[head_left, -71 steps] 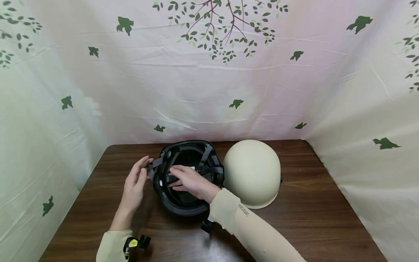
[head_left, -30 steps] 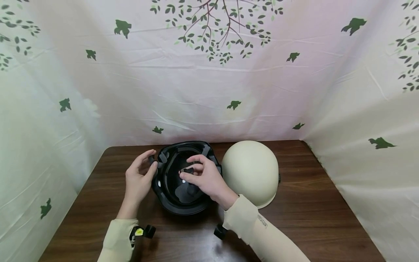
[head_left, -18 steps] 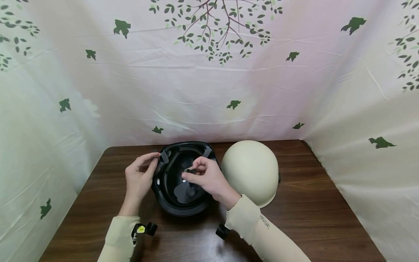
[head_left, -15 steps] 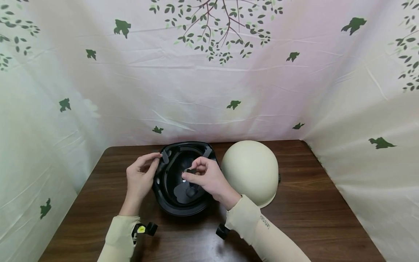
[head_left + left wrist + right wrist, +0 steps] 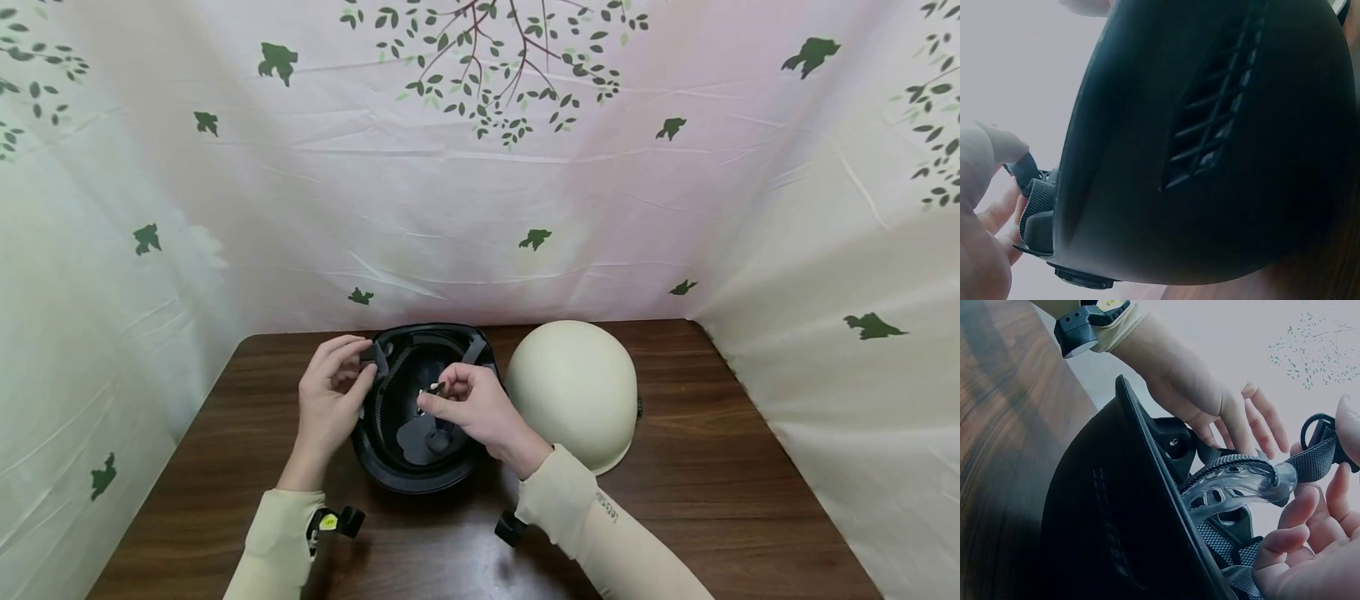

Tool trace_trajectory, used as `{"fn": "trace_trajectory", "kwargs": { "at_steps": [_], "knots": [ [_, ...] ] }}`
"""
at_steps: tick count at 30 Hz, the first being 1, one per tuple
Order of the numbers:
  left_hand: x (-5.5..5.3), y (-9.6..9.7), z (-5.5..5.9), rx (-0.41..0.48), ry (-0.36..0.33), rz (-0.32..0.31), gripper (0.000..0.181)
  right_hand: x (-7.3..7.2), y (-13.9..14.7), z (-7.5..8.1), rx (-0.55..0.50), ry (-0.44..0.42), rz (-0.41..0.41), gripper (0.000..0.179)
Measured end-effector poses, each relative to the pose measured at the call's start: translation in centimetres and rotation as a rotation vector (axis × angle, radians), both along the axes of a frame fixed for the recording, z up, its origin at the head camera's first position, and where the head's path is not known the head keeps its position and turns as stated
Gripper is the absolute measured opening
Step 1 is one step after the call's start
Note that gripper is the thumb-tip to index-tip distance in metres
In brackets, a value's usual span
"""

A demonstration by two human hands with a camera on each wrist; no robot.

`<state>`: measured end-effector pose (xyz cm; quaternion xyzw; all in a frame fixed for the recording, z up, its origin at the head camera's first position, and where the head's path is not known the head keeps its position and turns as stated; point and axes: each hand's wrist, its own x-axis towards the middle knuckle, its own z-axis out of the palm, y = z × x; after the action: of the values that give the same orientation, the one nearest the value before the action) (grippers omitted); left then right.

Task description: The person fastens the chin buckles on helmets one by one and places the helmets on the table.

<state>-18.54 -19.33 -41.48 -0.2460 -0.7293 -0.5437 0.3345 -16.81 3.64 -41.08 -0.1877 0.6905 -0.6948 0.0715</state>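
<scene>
- While right hand (image 5: 474, 407) has barely moved over the last half second, left hand (image 5: 330, 396) has nudged inward, thumb now over black helmet (image 5: 420, 482) rim.
- Versus a couple of seconds back, right fingers went from spread inside the shell to pinching; reads as strap handling under way, both sides held.
- Right grip: thumb and fingers closed on buckle strap (image 5: 1314, 464), buckle (image 5: 1322, 432) by the thumb, above the shell's hollow.
- Left grip: thumb and index pinch side strap (image 5: 1039, 197), just beside the rim.
- Clear chin cup (image 5: 1229, 492) sits on buckle strap, between the hands.
- Black helmet hollow-up on table (image 5: 675, 500), below both hands; cream helmet (image 5: 573, 392) beside it, no hand on it.
</scene>
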Motion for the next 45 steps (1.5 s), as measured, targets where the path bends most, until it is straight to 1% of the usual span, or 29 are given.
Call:
{"fn": "trace_trajectory", "kwargs": {
  "at_steps": [2, 5, 7, 9, 12, 15, 19, 23, 25, 28, 31, 34, 36, 41, 43, 45],
  "knots": [
    [-0.5, -0.1, -0.6, -0.025, -0.005, 0.012, 0.041, 0.0, 0.0, 0.0, 0.005, 0.011, -0.002, 0.015],
    [-1.2, -0.4, -1.6, -0.059, -0.052, 0.048, 0.047, -0.1, 0.0, 0.1, 0.013, 0.016, -0.004, 0.012],
    [-1.6, -0.7, -2.1, -0.077, -0.086, 0.069, 0.045, -0.1, 0.0, 0.2, 0.02, 0.02, -0.005, 0.012],
    [-1.8, -0.8, -2.3, -0.077, -0.112, 0.069, 0.041, -0.1, 0.1, 0.3, 0.026, 0.021, -0.007, 0.014],
    [-1.9, -1.0, -2.5, -0.079, -0.111, 0.055, 0.035, 0.0, 0.2, 0.3, 0.036, 0.018, -0.013, 0.017],
    [-1.8, -1.0, -2.5, -0.076, -0.1, 0.044, 0.034, 0.1, 0.3, 0.4, 0.058, 0.016, -0.024, 0.017],
    [-1.6, -1.0, -2.4, -0.1, -0.09, 0.067, 0.032, 0.1, 0.2, 0.5, 0.094, 0.026, -0.034, 0.021],
    [-1.5, -1.1, -2.3, -0.122, -0.082, 0.075, 0.028, 0.2, 0.3, 0.5, 0.127, 0.055, -0.017, 0.027],
    [-1.5, -1.1, -2.3, -0.117, -0.094, 0.065, 0.028, 0.3, 0.3, 0.6, 0.142, 0.081, -0.002, 0.028],
    [-1.4, -1.3, -2.3, -0.123, -0.13, 0.07, 0.027, 0.4, 0.2, 0.8, 0.155, 0.122, 0.014, 0.029],
    [-1.2, -1.4, -2.3, -0.151, -0.169, 0.08, 0.023, 0.6, 0.2, 1.0, 0.169, 0.161, 0.011, 0.03],
    [-1.2, -1.5, -2.3, -0.177, -0.175, 0.08, 0.02, 0.7, 0.2, 0.9, 0.166, 0.184, -0.001, 0.03],
    [-1.2, -1.4, -2.3, -0.188, -0.155, 0.078, 0.021, 0.5, 0.2, 0.8, 0.153, 0.18, -0.008, 0.029],
    [-1.3, -1.5, -2.3, -0.203, -0.146, 0.039, 0.02, 0.2, 0.3, 0.4, 0.101, 0.15, -0.008, 0.022],
    [-1.2, -1.5, -2.4, -0.217, -0.158, 0.023, 0.019, 0.2, 0.4, 0.4, 0.094, 0.156, -0.004, 0.016],
    [-1.2, -1.6, -2.5, -0.228, -0.168, 0.013, 0.02, 0.1, 0.5, 0.3, 0.1, 0.169, 0.0, 0.015]
  ]
}}
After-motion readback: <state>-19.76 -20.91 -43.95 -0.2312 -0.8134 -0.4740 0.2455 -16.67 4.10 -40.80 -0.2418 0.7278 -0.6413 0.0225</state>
